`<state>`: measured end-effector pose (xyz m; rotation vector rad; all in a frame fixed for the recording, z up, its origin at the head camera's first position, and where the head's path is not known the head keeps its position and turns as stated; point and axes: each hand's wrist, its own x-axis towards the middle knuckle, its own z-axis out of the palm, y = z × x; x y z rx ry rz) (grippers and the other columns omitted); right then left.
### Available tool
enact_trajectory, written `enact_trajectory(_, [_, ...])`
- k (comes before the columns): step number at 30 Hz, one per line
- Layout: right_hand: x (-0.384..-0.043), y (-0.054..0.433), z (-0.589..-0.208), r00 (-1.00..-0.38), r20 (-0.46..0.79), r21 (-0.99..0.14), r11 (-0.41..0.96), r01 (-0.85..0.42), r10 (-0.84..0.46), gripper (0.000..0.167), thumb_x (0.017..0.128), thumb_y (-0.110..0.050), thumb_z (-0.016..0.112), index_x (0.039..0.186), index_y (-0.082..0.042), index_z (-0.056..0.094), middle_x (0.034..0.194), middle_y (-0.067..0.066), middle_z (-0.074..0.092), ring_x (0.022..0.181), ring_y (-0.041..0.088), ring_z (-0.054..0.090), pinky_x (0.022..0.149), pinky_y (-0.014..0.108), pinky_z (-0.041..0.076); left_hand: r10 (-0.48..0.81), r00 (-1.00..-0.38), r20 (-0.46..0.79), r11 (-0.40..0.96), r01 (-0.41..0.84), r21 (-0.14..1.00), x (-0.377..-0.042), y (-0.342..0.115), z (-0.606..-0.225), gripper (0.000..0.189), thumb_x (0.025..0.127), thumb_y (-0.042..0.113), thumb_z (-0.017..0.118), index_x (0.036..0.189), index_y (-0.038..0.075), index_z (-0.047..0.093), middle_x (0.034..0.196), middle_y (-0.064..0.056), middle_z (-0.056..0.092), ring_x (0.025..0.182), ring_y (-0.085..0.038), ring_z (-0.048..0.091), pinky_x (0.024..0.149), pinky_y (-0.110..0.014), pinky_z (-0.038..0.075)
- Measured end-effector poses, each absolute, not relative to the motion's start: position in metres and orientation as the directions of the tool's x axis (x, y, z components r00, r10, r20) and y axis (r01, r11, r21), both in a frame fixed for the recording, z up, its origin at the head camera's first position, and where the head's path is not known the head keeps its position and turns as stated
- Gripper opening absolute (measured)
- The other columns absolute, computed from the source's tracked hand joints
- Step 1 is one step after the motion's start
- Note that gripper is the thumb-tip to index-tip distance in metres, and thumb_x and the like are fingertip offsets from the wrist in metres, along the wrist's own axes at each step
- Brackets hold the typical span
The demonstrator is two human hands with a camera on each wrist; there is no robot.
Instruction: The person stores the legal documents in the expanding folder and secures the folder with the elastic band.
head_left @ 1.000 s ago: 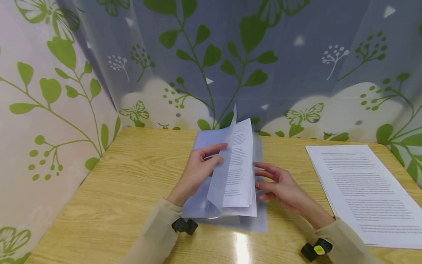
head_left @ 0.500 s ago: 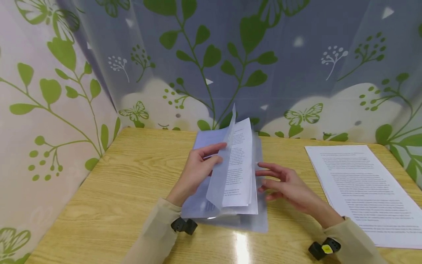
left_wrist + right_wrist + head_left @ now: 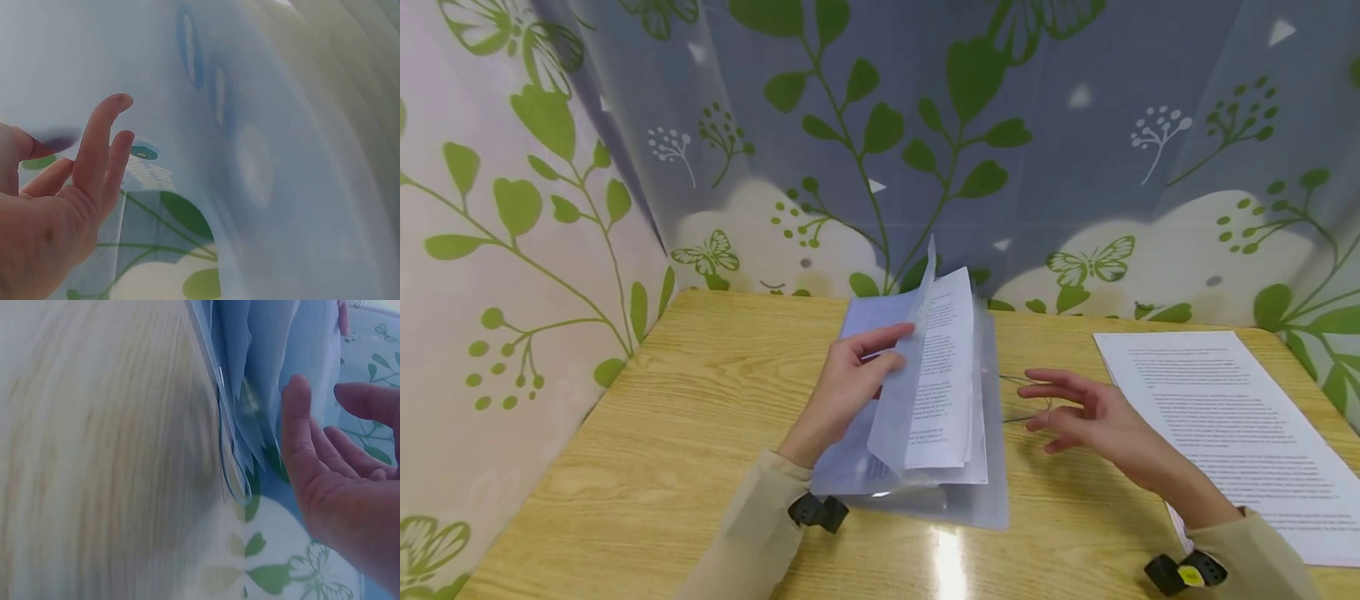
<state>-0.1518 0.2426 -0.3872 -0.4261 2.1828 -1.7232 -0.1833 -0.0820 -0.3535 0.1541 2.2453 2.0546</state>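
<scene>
Near the middle of the tabletop's (image 3: 700, 400) far edge lies the folder (image 3: 998, 467), its flap (image 3: 897, 417) pinched up by the left hand (image 3: 838, 392). The right hand (image 3: 1105, 423) is relaxed, grasping nothing. A slipping pinch could drop the flap across the sheets (image 3: 942, 375); the protruding cord (image 3: 1017, 419) might snag fingers, dragging the folder askew.

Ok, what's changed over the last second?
The right hand moved right, away from the printed pages; a thin loop now shows at the folder's right edge. The left hand still holds the raised clear sheet; the paper stack stayed put.
</scene>
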Motion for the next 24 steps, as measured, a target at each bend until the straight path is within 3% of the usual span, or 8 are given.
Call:
enact_trajectory(6, [-0.147, 0.261, -0.386, -0.912, 0.012, -0.944, 0.295, -0.145, -0.409, 0.053, 0.101, -0.011, 0.062, 0.151, -0.012, 0.046, 0.131, -0.018, 0.064, 0.107, 0.013, 0.073, 0.079, 0.038, 0.063, 0.135, -0.991, -0.005, 0.093, 0.008, 0.996, -0.183, -0.083, -0.352, 0.044, 0.089, 0.005, 0.062, 0.130, 0.016, 0.073, 0.131, -0.008, 0.070, 0.048, -0.008, 0.036, 0.050, -0.020, 0.034])
enact_trajectory(9, [-0.144, 0.269, -0.385, -0.923, 0.039, -0.899, 0.389, -0.199, -0.382, 0.054, 0.099, -0.015, 0.066, 0.150, -0.012, 0.048, 0.133, -0.013, 0.064, 0.106, 0.009, 0.072, 0.078, 0.038, 0.063, 0.136, -0.991, -0.006, 0.090, 0.006, 0.996, -0.184, -0.083, -0.352, 0.043, 0.089, 0.004, 0.062, 0.130, 0.016, 0.073, 0.131, -0.009, 0.070, 0.048, -0.007, 0.036, 0.049, -0.020, 0.033])
enact_trajectory(16, [-0.140, 0.284, -0.388, -0.923, 0.156, -0.726, 0.593, -0.349, -0.352, 0.055, 0.096, -0.015, 0.072, 0.147, -0.017, 0.054, 0.128, -0.034, 0.057, 0.102, 0.003, 0.070, 0.080, 0.023, 0.059, 0.131, -0.991, -0.003, 0.090, 0.009, 0.996, -0.184, -0.084, -0.352, 0.043, 0.089, 0.005, 0.062, 0.129, 0.016, 0.073, 0.131, -0.008, 0.070, 0.047, -0.007, 0.035, 0.050, -0.020, 0.034])
enact_trajectory(24, [-0.134, 0.302, -0.393, -0.919, 0.262, -0.634, 0.665, -0.395, -0.296, 0.053, 0.092, -0.010, 0.075, 0.142, -0.015, 0.059, 0.124, -0.039, 0.054, 0.100, -0.009, 0.066, 0.076, 0.012, 0.054, 0.136, -0.991, 0.000, 0.090, 0.012, 0.996, -0.184, -0.084, -0.352, 0.043, 0.090, 0.004, 0.062, 0.130, 0.016, 0.073, 0.134, -0.008, 0.068, 0.047, -0.008, 0.034, 0.050, -0.020, 0.033])
